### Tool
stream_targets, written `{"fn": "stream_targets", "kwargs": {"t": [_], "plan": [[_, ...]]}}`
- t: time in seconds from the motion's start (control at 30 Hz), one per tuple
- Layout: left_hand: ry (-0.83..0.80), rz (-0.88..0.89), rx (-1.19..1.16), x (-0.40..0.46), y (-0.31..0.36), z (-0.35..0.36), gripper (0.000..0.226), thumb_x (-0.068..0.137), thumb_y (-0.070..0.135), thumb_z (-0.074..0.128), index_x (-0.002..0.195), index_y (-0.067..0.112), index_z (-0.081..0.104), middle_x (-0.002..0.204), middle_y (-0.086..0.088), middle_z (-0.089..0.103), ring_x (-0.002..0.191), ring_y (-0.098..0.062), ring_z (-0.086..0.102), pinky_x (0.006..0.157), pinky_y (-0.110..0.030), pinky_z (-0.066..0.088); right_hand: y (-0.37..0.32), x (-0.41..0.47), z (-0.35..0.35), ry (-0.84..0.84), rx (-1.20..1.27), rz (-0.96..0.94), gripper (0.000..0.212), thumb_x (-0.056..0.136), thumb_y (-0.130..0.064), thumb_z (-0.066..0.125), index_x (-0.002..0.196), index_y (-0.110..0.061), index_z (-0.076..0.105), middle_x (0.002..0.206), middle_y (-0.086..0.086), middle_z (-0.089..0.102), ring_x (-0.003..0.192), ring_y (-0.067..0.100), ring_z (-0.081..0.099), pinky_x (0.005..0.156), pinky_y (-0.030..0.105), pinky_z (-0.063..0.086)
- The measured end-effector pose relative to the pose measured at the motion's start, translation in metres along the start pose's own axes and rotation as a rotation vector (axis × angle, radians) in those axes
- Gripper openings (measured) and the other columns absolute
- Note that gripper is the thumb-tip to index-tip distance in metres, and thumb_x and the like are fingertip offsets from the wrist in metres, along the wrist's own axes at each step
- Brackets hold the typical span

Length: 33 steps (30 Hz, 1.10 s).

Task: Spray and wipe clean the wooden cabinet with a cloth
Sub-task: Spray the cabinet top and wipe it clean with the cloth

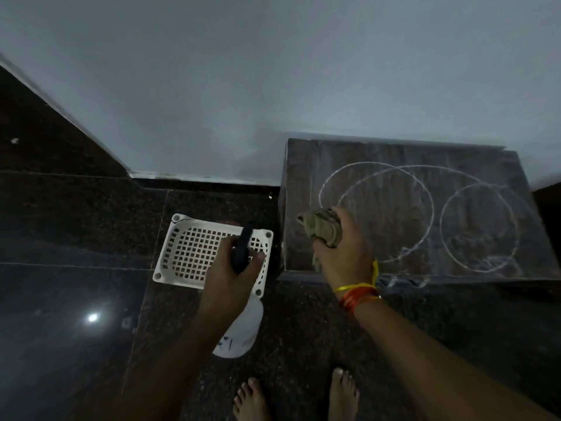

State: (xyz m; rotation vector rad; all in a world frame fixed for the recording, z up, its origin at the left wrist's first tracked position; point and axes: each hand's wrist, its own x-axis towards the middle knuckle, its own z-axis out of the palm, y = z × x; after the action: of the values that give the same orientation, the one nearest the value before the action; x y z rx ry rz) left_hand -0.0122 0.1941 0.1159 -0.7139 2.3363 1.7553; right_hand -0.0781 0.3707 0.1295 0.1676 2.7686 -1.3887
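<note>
I see the left hand point(230, 268) wrapped around the neck of a spray bottle point(239, 323), with the fingers curled by its black trigger top point(243, 247). The bottle hangs long-ways up and down in my view: the black top points away from me, toward the wall point(212, 86), and the white body points back toward the bare feet point(252, 399). There are a few dark marks on the white body, but they are too small for me to read.

The right hand point(343, 253) is closed tight on a bunched-up cloth point(321, 227). The cloth is a dull green-brown lump that sticks out from the fist toward the wall. It sits over the near left corner of the cabinet point(403, 208). I cannot tell if the cloth is touching the wood. Red and yellow threads point(359, 294) go around the right wrist.

The cabinet top is dark wood with white ring marks point(478, 226) on it, some crossing over each other. Its far edge is against the wall.

Just left of the cabinet, a white plastic basket point(194, 253) with a grid of holes lies on the dark shiny floor point(76, 223). The left hand and bottle are above its near right corner. Farther left of the cabinet, a bright spot of light point(92, 317) shines on the floor.
</note>
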Motion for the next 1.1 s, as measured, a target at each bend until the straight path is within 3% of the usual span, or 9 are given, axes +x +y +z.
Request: {"fn": "stream_targets", "kwargs": {"t": [0.13,0.23,0.47,0.63,0.73,0.9,1.1], "plan": [[0.001,-0.027,0.011,-0.006,0.022,0.042,0.004,0.09,0.036,0.062,0.089,0.032,0.06,0.079,-0.002,0.066,0.077,-0.024,0.065,0.069,-0.043,0.054,0.019,0.014,-0.033,0.038,-0.013,0.028,0.04,0.083,-0.014,0.069,0.121,-0.007,0.059,0.111,0.015,0.062,0.103,0.032,0.059,0.089,0.044,0.05],[0.014,-0.05,0.033,-0.011,0.033,0.068,0.021,0.091,0.039,0.06,0.086,0.019,0.064,0.078,-0.011,0.069,0.075,-0.032,0.067,0.068,-0.046,0.055,0.034,0.019,-0.055,0.072,-0.027,0.038,0.041,0.082,-0.017,0.069,0.121,-0.007,0.059,0.112,0.015,0.062,0.103,0.033,0.059,0.089,0.047,0.051],[0.118,-0.052,0.068,-0.017,0.047,0.096,0.023,0.091,0.041,0.059,0.089,0.019,0.063,0.083,-0.012,0.07,0.077,-0.031,0.068,0.071,-0.051,0.058,0.062,0.026,-0.096,0.021,-0.002,0.064,0.038,0.087,-0.018,0.065,0.122,-0.01,0.056,0.109,0.019,0.063,0.097,0.038,0.062,0.084,0.049,0.054],[0.231,-0.001,0.13,-0.016,0.055,0.1,0.019,0.09,0.044,0.057,0.076,0.032,0.055,0.075,-0.001,0.066,0.072,-0.018,0.064,0.063,-0.035,0.053,0.072,0.029,-0.111,0.009,0.019,0.072,0.038,0.087,-0.019,0.064,0.123,-0.009,0.055,0.108,0.021,0.063,0.096,0.039,0.062,0.082,0.049,0.054],[0.24,0.01,0.15,-0.017,0.057,0.104,0.02,0.09,0.044,0.057,0.074,0.032,0.055,0.072,0.0,0.065,0.07,-0.02,0.064,0.062,-0.037,0.054,0.077,0.029,-0.118,0.008,0.015,0.071,0.039,0.086,-0.018,0.065,0.123,-0.009,0.056,0.11,0.018,0.063,0.098,0.038,0.062,0.084,0.049,0.054],[0.115,0.052,0.245,-0.026,0.059,0.122,0.019,0.087,0.045,0.06,0.074,0.032,0.054,0.062,0.003,0.061,0.051,-0.009,0.056,0.05,-0.03,0.049,0.087,0.024,-0.132,0.082,-0.008,0.085,0.045,0.085,-0.016,0.068,0.128,-0.009,0.056,0.12,0.013,0.06,0.108,0.031,0.058,0.092,0.047,0.051],[-0.062,0.088,0.334,-0.051,0.055,0.137,0.021,0.089,0.04,0.059,0.082,0.02,0.061,0.063,-0.001,0.063,0.057,-0.019,0.061,0.057,-0.039,0.051,0.102,0.022,-0.151,0.098,-0.014,0.107,0.041,0.086,-0.018,0.068,0.124,-0.008,0.058,0.114,0.016,0.062,0.103,0.033,0.06,0.09,0.046,0.051]]}}
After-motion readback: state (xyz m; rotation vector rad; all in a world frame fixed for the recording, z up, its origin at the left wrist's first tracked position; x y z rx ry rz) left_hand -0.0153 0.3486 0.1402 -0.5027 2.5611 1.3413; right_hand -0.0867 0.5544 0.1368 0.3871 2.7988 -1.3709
